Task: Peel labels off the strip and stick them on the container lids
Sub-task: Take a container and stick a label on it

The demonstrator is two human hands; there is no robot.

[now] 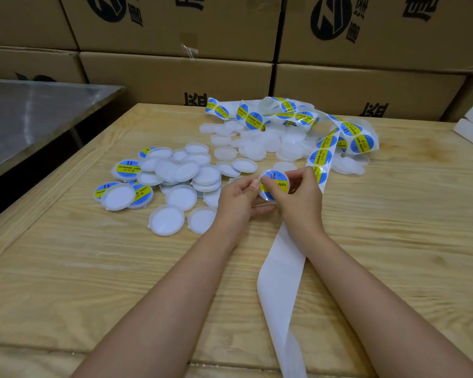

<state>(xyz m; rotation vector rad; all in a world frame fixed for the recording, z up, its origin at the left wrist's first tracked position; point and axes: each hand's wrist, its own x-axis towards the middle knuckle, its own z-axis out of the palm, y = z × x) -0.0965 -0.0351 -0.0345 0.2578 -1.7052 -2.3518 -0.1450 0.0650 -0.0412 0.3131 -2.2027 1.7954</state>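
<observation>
**Label being seated on a lid held over the desk**

A lid (266, 198) is pinched at its left edge by the left hand (239, 199) and at its right edge by the right hand (301, 199), above the middle of the desk (66, 268). A blue-and-yellow label (276, 180) lies on its face. The strip (280, 268) passes under the right wrist. Uneven pressure is likely to leave a crease or bubble, and an off-centre label would overhang the rim. If the strip is dragged by the wrist, the loose lids (257, 143) under its far coil may be scattered.
</observation>
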